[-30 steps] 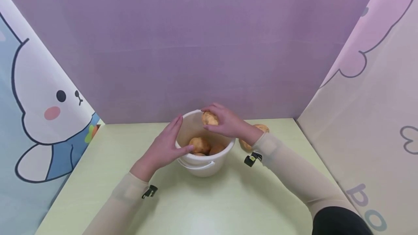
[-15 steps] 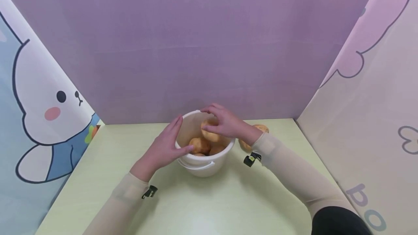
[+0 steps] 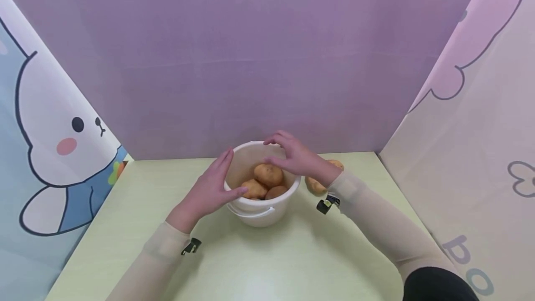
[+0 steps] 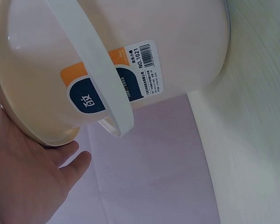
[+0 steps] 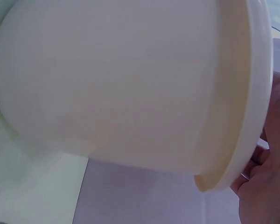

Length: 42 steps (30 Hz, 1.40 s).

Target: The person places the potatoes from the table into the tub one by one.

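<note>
A white bucket [image 3: 262, 217] stands on the table, with several potatoes [image 3: 269, 175] inside. My left hand [image 3: 210, 185] rests against the bucket's left rim, its fingers straight and the thumb reaching over the front edge. In the left wrist view, that left hand [image 4: 28, 172] lies along the rim beside the bucket's handle [image 4: 91, 56]. Over the right side of the bucket's mouth is my right hand [image 3: 294, 154], fingers spread and holding nothing. The right wrist view shows part of this right hand [image 5: 266, 177] behind the rim.
To the right of the bucket, more potatoes [image 3: 316, 186] lie on the pale green table [image 3: 259, 264], partly hidden by my right wrist. A purple panel [image 3: 251, 59] rises behind the bucket. Printed panels stand at left and right.
My right hand has lowered a potato into the bucket and let it go; it now lies on the others. The hand has then drawn slightly right. My left hand has stayed put.
</note>
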Each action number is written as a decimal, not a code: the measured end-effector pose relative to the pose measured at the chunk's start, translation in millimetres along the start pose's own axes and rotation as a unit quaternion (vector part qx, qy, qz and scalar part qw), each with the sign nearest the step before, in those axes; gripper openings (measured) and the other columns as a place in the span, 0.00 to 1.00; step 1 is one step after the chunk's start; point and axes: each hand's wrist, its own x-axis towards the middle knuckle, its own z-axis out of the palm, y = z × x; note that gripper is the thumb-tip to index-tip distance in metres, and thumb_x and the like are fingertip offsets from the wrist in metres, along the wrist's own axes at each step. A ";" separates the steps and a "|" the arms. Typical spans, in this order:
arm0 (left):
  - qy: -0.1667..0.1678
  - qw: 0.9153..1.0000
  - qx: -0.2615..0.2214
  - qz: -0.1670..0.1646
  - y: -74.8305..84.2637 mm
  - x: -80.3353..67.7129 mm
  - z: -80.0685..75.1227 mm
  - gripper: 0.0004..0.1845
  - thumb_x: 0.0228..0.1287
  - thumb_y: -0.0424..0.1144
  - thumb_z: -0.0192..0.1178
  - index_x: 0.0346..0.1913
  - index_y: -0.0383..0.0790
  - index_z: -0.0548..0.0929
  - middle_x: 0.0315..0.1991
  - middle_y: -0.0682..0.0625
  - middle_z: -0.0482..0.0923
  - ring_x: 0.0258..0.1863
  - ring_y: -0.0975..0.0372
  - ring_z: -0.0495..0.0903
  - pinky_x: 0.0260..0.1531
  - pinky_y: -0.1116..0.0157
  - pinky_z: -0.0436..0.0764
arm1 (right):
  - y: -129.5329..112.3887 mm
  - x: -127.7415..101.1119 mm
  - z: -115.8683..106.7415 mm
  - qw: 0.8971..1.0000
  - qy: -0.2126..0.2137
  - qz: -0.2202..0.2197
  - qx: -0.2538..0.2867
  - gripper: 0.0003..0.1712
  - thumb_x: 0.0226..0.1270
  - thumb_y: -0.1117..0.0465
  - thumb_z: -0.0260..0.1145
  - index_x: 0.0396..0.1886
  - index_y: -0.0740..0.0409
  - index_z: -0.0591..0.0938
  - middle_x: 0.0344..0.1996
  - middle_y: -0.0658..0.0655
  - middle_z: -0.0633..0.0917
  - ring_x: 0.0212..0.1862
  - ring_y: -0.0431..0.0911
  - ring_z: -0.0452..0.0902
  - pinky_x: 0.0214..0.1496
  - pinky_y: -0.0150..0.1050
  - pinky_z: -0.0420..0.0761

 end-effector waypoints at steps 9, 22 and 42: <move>-0.001 1.000 -0.005 -0.006 1.4 -1.6 -1.4 0.63 0.71 0.65 0.72 0.91 0.36 0.47 0.91 0.40 0.45 0.88 0.42 0.51 0.81 0.35 0.61 | 11.3 -17.0 -12.4 0.999 0.033 0.022 0.006 0.23 0.81 0.55 0.73 0.67 0.60 0.83 0.63 0.58 0.82 0.66 0.57 0.78 0.70 0.58 0.81; -0.002 1.000 0.001 -0.007 0.4 -1.7 -2.1 0.63 0.71 0.67 0.70 0.91 0.37 0.46 0.92 0.42 0.43 0.88 0.42 0.50 0.81 0.35 0.61 | 48.9 -72.9 -31.5 0.989 0.092 0.113 -0.001 0.22 0.82 0.55 0.72 0.67 0.58 0.83 0.63 0.58 0.83 0.62 0.56 0.79 0.66 0.60 0.82; -0.002 1.000 0.005 -0.009 -0.5 -1.5 -4.4 0.64 0.71 0.68 0.69 0.91 0.36 0.47 0.91 0.39 0.45 0.88 0.41 0.51 0.81 0.34 0.60 | 108.3 -153.6 -22.1 0.978 0.133 0.156 -0.026 0.23 0.76 0.61 0.75 0.64 0.69 0.84 0.61 0.70 0.83 0.65 0.65 0.76 0.67 0.65 0.75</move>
